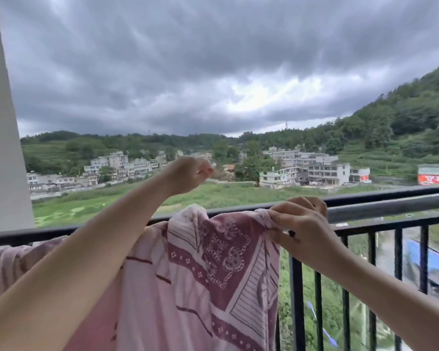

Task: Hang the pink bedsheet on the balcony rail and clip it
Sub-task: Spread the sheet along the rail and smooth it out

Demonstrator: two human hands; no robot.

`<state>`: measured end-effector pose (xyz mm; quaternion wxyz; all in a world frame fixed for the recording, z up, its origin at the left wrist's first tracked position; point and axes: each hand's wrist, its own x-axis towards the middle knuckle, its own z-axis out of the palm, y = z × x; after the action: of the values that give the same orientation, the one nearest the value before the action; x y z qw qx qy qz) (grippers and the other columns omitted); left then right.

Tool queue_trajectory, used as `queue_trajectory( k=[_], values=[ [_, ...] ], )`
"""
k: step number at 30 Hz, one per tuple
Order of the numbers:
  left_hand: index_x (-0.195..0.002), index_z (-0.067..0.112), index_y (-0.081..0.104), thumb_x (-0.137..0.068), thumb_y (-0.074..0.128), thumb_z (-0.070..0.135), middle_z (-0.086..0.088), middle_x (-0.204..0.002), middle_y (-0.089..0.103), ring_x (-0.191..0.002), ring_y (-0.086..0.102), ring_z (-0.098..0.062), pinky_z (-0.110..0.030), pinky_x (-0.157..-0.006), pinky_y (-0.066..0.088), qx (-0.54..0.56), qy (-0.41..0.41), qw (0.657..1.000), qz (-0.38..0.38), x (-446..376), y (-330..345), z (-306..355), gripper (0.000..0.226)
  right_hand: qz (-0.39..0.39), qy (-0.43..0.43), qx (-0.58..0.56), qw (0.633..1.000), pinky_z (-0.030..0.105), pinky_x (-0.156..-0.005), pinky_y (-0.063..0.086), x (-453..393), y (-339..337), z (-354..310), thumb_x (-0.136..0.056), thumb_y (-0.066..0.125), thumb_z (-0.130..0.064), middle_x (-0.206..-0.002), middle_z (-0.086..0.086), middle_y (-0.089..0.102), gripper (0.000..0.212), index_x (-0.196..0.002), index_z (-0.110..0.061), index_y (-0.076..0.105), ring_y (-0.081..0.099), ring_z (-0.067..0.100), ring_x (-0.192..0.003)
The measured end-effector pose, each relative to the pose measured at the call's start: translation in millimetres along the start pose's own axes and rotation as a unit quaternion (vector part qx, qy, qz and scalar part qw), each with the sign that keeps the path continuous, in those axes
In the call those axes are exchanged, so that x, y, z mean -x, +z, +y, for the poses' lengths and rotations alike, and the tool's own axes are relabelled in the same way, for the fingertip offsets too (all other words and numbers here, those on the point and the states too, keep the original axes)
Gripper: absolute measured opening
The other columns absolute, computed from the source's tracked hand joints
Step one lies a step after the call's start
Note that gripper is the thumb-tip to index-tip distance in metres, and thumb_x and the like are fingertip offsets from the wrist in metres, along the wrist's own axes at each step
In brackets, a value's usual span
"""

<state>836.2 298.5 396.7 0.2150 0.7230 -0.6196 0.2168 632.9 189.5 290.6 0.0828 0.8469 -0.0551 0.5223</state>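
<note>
Draped nearest the lens, the pink bedsheet (188, 287) hangs over the black balcony rail (365, 212), its patterned corner bunched at the top bar. At that bar the right hand (302, 229) pinches the gathered corner between curled fingers and thumb, pressing it against the rail. Lifted above the rail and clear of the cloth, the left hand (188, 174) has its fingers curled inward with nothing visible in them

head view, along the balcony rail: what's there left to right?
white pillar → pink bedsheet draped over the rail → left hand raised above it → right hand pinching the sheet's corner → bare rail.
</note>
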Motion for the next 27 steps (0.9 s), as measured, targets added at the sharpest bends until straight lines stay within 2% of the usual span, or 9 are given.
queue_trajectory(
  k=[4,6,9,12,16,19,22,24,27],
  values=[
    [-0.107,0.007,0.064,-0.085,0.054,0.028,0.005,-0.093,0.058,-0.076,0.053,-0.001,-0.005,-0.066,0.046,0.045,0.077,0.995,-0.048,49.2,-8.2,42.3,0.032,0.089,0.005,-0.025,0.996,0.03,-0.074,0.023,5.1,6.3,4.3,-0.075,0.054,-0.036,-0.078,-0.006,0.07,0.027,-0.073,-0.018,0.073,0.044,0.011,-0.087],
    [-0.108,0.011,0.064,-0.079,0.062,0.032,0.008,-0.094,0.058,-0.08,0.055,-0.003,-0.005,-0.071,0.047,0.008,0.089,0.994,-0.06,76.2,2.5,53.4,0.036,0.115,0.0,0.017,0.993,0.029,-0.073,0.022,6.1,9.8,1.0,-0.075,0.053,-0.033,-0.07,-0.005,0.066,0.026,-0.065,-0.016,0.072,0.042,0.011,-0.084],
    [-0.091,0.006,0.071,-0.071,0.072,0.026,-0.004,-0.082,0.069,-0.071,0.065,-0.018,-0.031,-0.061,0.059,-0.099,0.136,0.984,0.062,95.3,23.6,53.5,0.028,0.134,-0.01,0.054,0.989,0.03,-0.072,0.022,3.1,8.4,0.3,-0.078,0.049,-0.033,-0.059,-0.006,0.059,0.034,-0.057,-0.014,0.068,0.039,0.009,-0.076],
    [-0.065,0.007,0.07,-0.073,0.066,0.026,-0.002,-0.058,0.066,-0.051,0.063,-0.015,-0.029,-0.042,0.056,-0.138,0.142,0.972,0.129,93.2,27.5,58.0,0.02,0.113,-0.011,0.062,0.992,0.029,-0.071,0.022,-12.6,-8.7,17.1,-0.079,0.046,-0.037,-0.058,-0.005,0.058,0.041,-0.057,-0.01,0.067,0.039,0.012,-0.074],
    [-0.075,0.004,0.066,-0.088,0.048,0.027,-0.006,-0.067,0.065,-0.055,0.054,-0.016,-0.028,-0.055,0.053,-0.185,0.049,0.965,0.177,48.1,6.9,69.9,0.032,0.079,0.004,0.139,0.987,0.028,-0.068,0.012,-75.9,-45.3,43.4,-0.082,0.06,-0.023,-0.068,0.004,0.063,0.027,-0.063,-0.004,0.067,0.049,0.024,-0.078],
    [-0.094,0.002,0.06,-0.093,0.045,0.018,-0.01,-0.089,0.061,-0.069,0.05,-0.02,-0.026,-0.063,0.039,-0.193,-0.048,0.951,0.235,-22.2,-23.9,80.2,0.022,0.061,0.03,0.238,0.969,0.036,-0.083,0.021,-153.1,-59.2,58.2,-0.089,0.048,-0.026,-0.092,0.007,0.064,0.03,-0.083,-0.006,0.069,0.048,0.027,-0.095],
    [-0.105,-0.002,0.053,-0.088,0.04,0.0,-0.018,-0.103,0.056,-0.09,0.057,-0.033,-0.033,-0.07,0.042,-0.135,-0.139,0.947,0.255,-73.3,-35.9,81.8,0.021,0.045,0.089,0.312,0.945,0.037,-0.086,0.029,-210.9,-53.6,71.5,-0.09,0.043,-0.022,-0.097,0.006,0.062,0.028,-0.093,-0.008,0.067,0.048,0.028,-0.101],
    [-0.108,-0.004,0.051,-0.086,0.038,-0.004,-0.022,-0.111,0.055,-0.101,0.056,-0.036,-0.035,-0.08,0.046,-0.106,-0.152,0.965,0.185,-83.4,-14.1,70.8,0.026,-0.013,0.135,0.309,0.941,0.036,-0.088,0.032,-214.9,-34.9,79.7,-0.088,0.042,-0.018,-0.1,0.006,0.063,0.026,-0.1,-0.01,0.064,0.051,0.026,-0.102],
    [-0.116,-0.001,0.053,-0.088,0.044,0.005,-0.019,-0.122,0.056,-0.112,0.053,-0.032,-0.033,-0.091,0.043,-0.1,-0.127,0.984,-0.075,-66.7,38.8,55.3,0.031,-0.226,0.115,0.2,0.946,0.038,-0.092,0.042,-172.6,-7.9,89.5,-0.088,0.051,-0.023,-0.109,0.009,0.064,0.032,-0.115,-0.01,0.057,0.057,0.022,-0.098]
  ],
)
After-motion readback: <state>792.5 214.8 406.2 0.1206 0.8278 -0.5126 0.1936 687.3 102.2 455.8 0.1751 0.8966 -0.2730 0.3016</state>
